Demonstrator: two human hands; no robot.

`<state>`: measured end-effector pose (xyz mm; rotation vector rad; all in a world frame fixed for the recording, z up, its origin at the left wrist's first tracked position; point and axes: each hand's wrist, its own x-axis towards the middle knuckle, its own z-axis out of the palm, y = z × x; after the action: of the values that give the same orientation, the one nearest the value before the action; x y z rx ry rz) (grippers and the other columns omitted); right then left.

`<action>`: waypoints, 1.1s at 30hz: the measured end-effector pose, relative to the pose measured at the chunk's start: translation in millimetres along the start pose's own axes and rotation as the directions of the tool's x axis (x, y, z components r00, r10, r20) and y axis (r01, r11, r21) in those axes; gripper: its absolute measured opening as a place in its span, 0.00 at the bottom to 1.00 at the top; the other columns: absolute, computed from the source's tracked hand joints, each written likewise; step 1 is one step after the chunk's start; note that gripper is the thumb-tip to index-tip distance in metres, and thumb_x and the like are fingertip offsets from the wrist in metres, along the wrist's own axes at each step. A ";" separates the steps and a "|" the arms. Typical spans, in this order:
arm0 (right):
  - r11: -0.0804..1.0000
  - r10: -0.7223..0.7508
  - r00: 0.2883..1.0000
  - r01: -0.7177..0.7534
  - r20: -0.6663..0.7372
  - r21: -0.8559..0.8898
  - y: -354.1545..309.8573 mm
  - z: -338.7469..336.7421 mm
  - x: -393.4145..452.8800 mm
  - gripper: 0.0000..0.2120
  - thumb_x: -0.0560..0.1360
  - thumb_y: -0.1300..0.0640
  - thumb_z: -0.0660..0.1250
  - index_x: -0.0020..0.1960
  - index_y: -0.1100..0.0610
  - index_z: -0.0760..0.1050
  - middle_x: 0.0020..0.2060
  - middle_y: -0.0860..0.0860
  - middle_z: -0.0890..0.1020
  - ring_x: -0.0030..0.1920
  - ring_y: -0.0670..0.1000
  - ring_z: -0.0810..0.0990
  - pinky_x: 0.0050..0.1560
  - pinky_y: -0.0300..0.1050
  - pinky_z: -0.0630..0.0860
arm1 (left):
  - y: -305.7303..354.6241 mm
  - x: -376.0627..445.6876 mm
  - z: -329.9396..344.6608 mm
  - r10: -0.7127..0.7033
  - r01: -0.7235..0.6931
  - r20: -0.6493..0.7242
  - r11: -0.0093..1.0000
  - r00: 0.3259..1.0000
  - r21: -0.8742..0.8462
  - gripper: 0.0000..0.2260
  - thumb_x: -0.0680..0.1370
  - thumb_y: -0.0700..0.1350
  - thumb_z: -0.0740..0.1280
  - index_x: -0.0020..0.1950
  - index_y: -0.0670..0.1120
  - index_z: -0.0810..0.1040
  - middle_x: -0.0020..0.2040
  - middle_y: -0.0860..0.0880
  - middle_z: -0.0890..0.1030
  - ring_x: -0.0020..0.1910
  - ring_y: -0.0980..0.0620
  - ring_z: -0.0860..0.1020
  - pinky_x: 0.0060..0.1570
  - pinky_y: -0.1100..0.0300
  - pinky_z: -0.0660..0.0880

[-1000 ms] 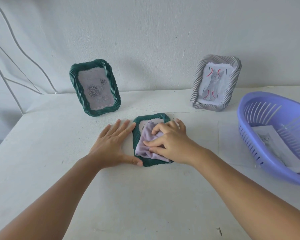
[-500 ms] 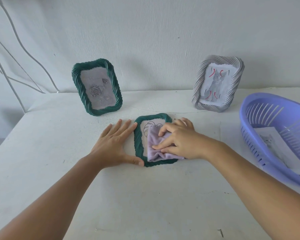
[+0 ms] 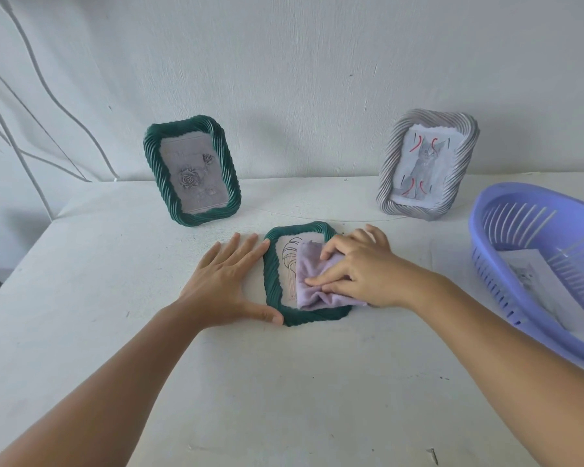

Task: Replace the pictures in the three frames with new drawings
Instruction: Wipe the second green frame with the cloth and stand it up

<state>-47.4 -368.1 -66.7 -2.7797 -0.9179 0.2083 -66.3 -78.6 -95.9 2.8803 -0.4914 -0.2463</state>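
Note:
A green twisted-rim frame (image 3: 273, 281) lies flat on the white table, face up, with a line drawing under its glass. My right hand (image 3: 361, 267) presses a crumpled lilac cloth (image 3: 314, 284) onto the right half of the glass, fingers curled over the cloth. My left hand (image 3: 223, 284) lies flat on the table against the frame's left edge, thumb along the bottom corner. A second green frame (image 3: 191, 170) with a rose picture stands at the back left. A grey frame (image 3: 427, 163) with a cat drawing stands at the back right.
A lilac plastic basket (image 3: 506, 271) sits at the right edge of the table and holds sheets of paper (image 3: 547, 284) with a printed picture. The white wall rises just behind the standing frames. White cables (image 3: 21, 96) hang at the far left.
My right hand has slid the cloth from the left part of the glass to the right, uncovering the line drawing. My left hand has stayed in place.

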 end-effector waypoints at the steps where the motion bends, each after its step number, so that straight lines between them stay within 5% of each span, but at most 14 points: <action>1: 0.999 0.029 0.998 -0.030 -0.049 -0.034 -1.2 2.5 2.0 0.14 0.79 0.35 0.58 0.63 0.26 0.74 0.63 0.39 0.70 0.65 0.49 0.62 0.76 0.59 0.43 | -0.3 0.1 0.1 0.001 -0.001 0.000 1.000 1.000 0.002 0.61 0.56 0.88 0.56 0.81 0.63 0.38 0.82 0.60 0.39 0.80 0.57 0.33 0.80 0.49 0.39; 4: 0.998 0.058 0.988 -0.058 -0.143 0.004 -20.2 14.3 13.7 0.14 0.81 0.36 0.58 0.63 0.28 0.76 0.64 0.42 0.71 0.64 0.53 0.63 0.75 0.58 0.46 | -0.5 0.7 0.6 0.004 -0.004 -0.001 1.000 1.000 -0.003 0.60 0.56 0.88 0.56 0.80 0.65 0.37 0.82 0.60 0.39 0.80 0.58 0.33 0.80 0.49 0.40; 10: 0.997 -0.056 0.998 0.056 -0.002 0.046 -15.6 11.1 5.2 0.25 0.73 0.27 0.45 0.60 0.24 0.75 0.61 0.36 0.69 0.60 0.46 0.59 0.74 0.54 0.46 | 0.1 0.3 -0.3 0.003 -0.003 -0.008 1.000 1.000 -0.005 0.61 0.55 0.88 0.57 0.81 0.64 0.38 0.82 0.60 0.40 0.80 0.58 0.34 0.80 0.50 0.40; 14: 0.999 0.042 0.999 -0.042 -0.010 -0.017 2.5 4.2 0.0 0.18 0.77 0.29 0.53 0.62 0.25 0.74 0.61 0.37 0.70 0.63 0.48 0.62 0.76 0.58 0.45 | 0.3 -0.3 -0.7 -0.001 0.001 0.004 1.000 1.000 0.004 0.61 0.56 0.87 0.57 0.81 0.64 0.37 0.82 0.60 0.39 0.80 0.58 0.33 0.80 0.50 0.39; 18: 0.996 0.081 0.989 -0.084 -0.123 -0.017 -23.1 15.7 16.0 0.22 0.78 0.31 0.49 0.62 0.28 0.76 0.63 0.43 0.72 0.63 0.54 0.65 0.73 0.60 0.51 | 0.6 0.8 -0.3 0.005 -0.005 0.000 1.000 1.000 0.000 0.60 0.56 0.87 0.57 0.80 0.65 0.37 0.82 0.60 0.39 0.80 0.58 0.33 0.80 0.50 0.39; 22: 0.999 -0.021 0.997 0.023 -0.068 0.033 -27.5 19.2 9.2 0.12 0.81 0.37 0.59 0.61 0.29 0.77 0.64 0.41 0.70 0.65 0.52 0.63 0.75 0.62 0.45 | 0.7 0.6 -0.2 0.002 -0.002 -0.007 1.000 1.000 0.002 0.61 0.55 0.88 0.56 0.81 0.64 0.38 0.82 0.60 0.40 0.80 0.58 0.34 0.80 0.50 0.40; 26: 0.999 0.034 0.999 -0.034 -0.005 0.023 3.0 0.8 -10.8 0.18 0.76 0.30 0.53 0.61 0.25 0.74 0.61 0.37 0.69 0.64 0.48 0.61 0.76 0.59 0.41 | 0.5 0.9 0.0 -0.001 0.001 0.001 1.000 1.000 0.008 0.61 0.56 0.88 0.57 0.81 0.63 0.38 0.82 0.60 0.39 0.80 0.57 0.33 0.80 0.49 0.39; 28: 0.994 0.100 0.992 -0.103 -0.075 -0.042 10.7 -3.1 -8.7 0.21 0.75 0.29 0.50 0.61 0.26 0.74 0.61 0.39 0.70 0.63 0.50 0.63 0.75 0.60 0.45 | 0.3 0.9 -0.1 -0.002 0.002 0.006 1.000 1.000 0.011 0.61 0.56 0.87 0.57 0.81 0.63 0.37 0.82 0.60 0.39 0.80 0.57 0.33 0.80 0.49 0.39; 33: 0.984 0.164 0.963 -0.175 -0.212 -0.037 -12.5 11.8 15.2 0.14 0.81 0.40 0.61 0.64 0.32 0.77 0.61 0.44 0.72 0.63 0.53 0.66 0.74 0.60 0.50 | 0.4 1.5 -0.1 0.003 -0.004 0.007 1.000 1.000 0.020 0.60 0.56 0.87 0.56 0.81 0.64 0.37 0.82 0.60 0.39 0.80 0.57 0.33 0.80 0.49 0.40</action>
<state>-44.8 -347.4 -76.2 -2.8628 -0.6454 -0.0841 -65.0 -79.5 -95.8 2.8983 -0.5027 -0.2523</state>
